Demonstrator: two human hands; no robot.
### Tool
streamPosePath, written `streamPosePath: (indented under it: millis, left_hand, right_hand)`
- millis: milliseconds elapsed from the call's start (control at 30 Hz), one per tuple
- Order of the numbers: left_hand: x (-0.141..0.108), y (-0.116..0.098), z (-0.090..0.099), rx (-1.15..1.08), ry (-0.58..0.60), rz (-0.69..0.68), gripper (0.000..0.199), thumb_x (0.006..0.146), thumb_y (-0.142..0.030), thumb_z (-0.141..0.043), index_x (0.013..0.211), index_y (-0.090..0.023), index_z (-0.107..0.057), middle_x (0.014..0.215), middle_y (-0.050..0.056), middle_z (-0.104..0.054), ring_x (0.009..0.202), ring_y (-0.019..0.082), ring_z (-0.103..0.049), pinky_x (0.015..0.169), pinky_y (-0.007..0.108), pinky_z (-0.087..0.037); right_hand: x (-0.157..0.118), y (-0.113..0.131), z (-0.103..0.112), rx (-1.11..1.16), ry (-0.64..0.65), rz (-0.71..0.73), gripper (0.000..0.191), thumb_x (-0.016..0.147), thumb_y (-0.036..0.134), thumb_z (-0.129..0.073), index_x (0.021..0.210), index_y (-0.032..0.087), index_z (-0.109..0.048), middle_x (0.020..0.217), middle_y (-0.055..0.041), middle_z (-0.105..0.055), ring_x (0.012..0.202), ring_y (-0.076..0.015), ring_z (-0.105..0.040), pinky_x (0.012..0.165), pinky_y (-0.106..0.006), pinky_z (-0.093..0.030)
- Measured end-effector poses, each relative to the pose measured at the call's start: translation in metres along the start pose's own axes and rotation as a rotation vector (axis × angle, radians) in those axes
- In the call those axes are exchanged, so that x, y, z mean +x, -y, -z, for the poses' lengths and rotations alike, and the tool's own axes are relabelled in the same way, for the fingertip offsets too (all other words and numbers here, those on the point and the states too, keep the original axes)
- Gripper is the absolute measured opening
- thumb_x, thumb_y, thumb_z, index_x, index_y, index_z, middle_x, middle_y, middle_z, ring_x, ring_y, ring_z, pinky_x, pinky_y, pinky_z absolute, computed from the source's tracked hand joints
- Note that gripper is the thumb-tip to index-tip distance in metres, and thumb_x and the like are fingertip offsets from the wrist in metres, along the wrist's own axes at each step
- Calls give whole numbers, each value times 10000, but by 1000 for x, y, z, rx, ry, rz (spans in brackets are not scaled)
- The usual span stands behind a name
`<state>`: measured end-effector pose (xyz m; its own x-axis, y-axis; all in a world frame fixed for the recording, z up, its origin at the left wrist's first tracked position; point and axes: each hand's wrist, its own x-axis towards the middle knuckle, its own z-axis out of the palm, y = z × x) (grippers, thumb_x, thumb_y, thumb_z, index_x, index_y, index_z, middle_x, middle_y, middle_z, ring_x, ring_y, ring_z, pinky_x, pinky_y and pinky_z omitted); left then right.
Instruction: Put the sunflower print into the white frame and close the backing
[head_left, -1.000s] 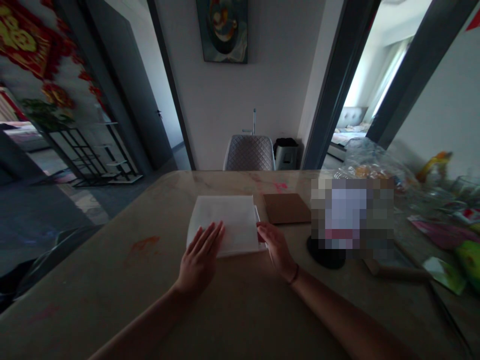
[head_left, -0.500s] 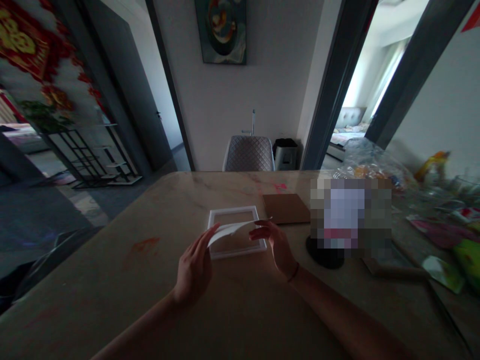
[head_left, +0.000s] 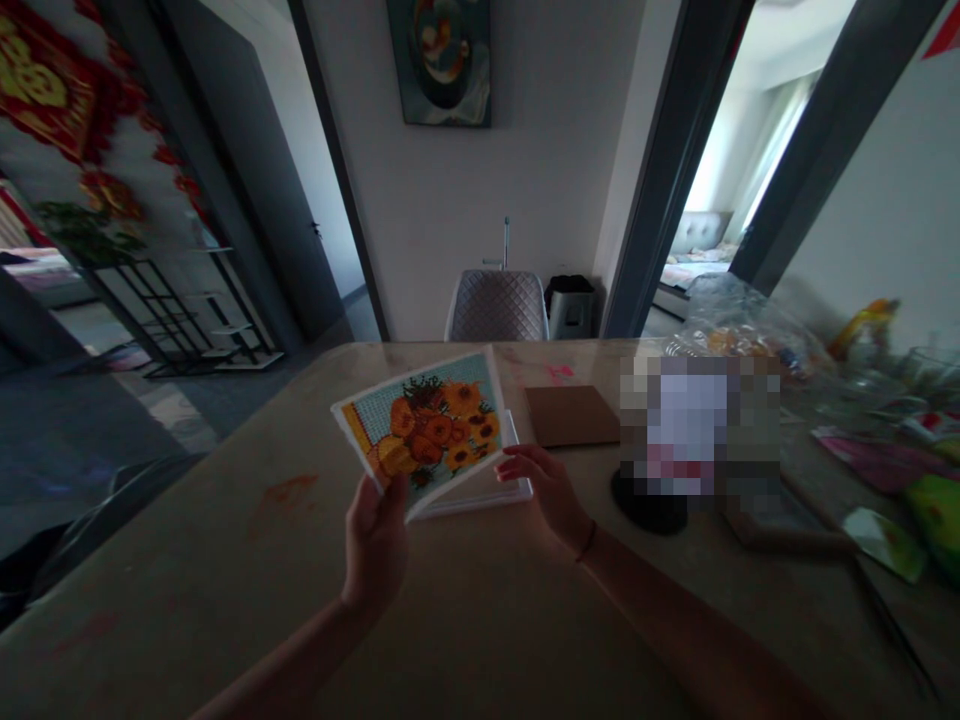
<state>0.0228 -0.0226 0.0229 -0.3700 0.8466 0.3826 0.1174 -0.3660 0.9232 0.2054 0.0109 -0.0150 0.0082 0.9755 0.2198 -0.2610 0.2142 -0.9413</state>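
The sunflower picture sheet (head_left: 427,430) is pinched at one lower corner by the left hand (head_left: 375,545), tilted above a white frame (head_left: 480,503) on the tabletop (head_left: 225,590); the right hand (head_left: 544,490) is held open beside it. Slipping or bending is risked by that one-corner grip.

The person's left forearm (head_left: 281,645) and right forearm (head_left: 675,625) were bare, with slender-fingered left hand (head_left: 375,545) and right hand (head_left: 544,490), and a thin dark cord bracelet (head_left: 589,541) circled the right wrist.
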Motion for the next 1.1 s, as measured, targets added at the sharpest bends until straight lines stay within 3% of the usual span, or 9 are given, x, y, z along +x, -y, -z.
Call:
streamPosePath:
  millis: [200, 333, 433, 567, 667, 833, 1000, 1100]
  left_hand:
    - [-3, 8, -2, -69, 25, -4, 336, 759, -373, -562, 1032, -177, -562, 1041, 56, -625, 987, 224, -570, 852, 364, -478]
    - [-2, 14, 0, -156, 34, 2, 378, 767, -340, -569, 1117, -211, -500, 1116, 65, -592, 1026, 224, -559, 859, 364, -477]
    - [-2, 17, 1, -195, 43, 6, 439, 773, -314, -572, 1184, -235, -441, 1180, 74, -560, 1081, 229, -534, 881, 366, -468]
    - [-5, 18, 0, -191, 118, -20, 492, 764, -313, -590, 1216, -242, -411, 1180, 68, -568, 1097, 235, -531, 919, 383, -450]
    - [-9, 17, -3, -126, 193, -22, 499, 768, -352, -583, 1219, -233, -406, 1207, 78, -551, 1124, 244, -512, 936, 390, -441]
    - [-17, 23, -3, -122, 257, 63, 490, 747, -429, -588, 1163, -206, -459, 1171, 91, -584, 1070, 236, -556, 881, 341, -482]
    - [-8, 31, 2, 77, 263, 148, 449, 644, -504, -643, 896, -133, -618, 867, 92, -689, 859, 267, -639, 758, 365, -525]
    - [-2, 29, 5, 127, 266, 149, 406, 663, -480, -631, 876, -135, -619, 818, 72, -686, 792, 240, -644, 722, 353, -523]
  right_hand:
    - [0, -5, 1, -234, -21, 58, 210, 700, 401, -612, 806, 225, -655, 805, -40, -690, 795, -186, -627, 786, -362, -451]
    - [-1, -17, 2, -468, -45, 189, 166, 717, 414, -605, 695, 260, -665, 811, -22, -696, 971, -233, -593, 999, -496, -249]
    - [-2, -20, 0, -533, -43, 284, 162, 683, 420, -640, 708, 263, -666, 868, -22, -694, 1105, -252, -522, 1033, -513, -171]
    - [-3, -11, -2, -509, -125, 287, 182, 681, 415, -643, 735, 242, -661, 855, -33, -686, 947, -221, -601, 978, -448, -314]
    - [-3, -1, -1, -464, -151, 211, 210, 698, 421, -623, 740, 218, -658, 816, -44, -683, 807, -204, -622, 789, -360, -456]
    - [0, 1, 1, -305, -195, 74, 259, 731, 420, -574, 827, 190, -645, 784, -55, -682, 762, -215, -622, 680, -340, -479]
    - [3, 0, 7, -144, -252, 73, 266, 741, 415, -556, 893, 203, -610, 856, -43, -677, 791, -197, -618, 694, -320, -481]
    - [5, 0, 11, -121, -296, 75, 295, 738, 424, -562, 904, 183, -603, 871, -49, -672, 785, -191, -616, 683, -303, -477]
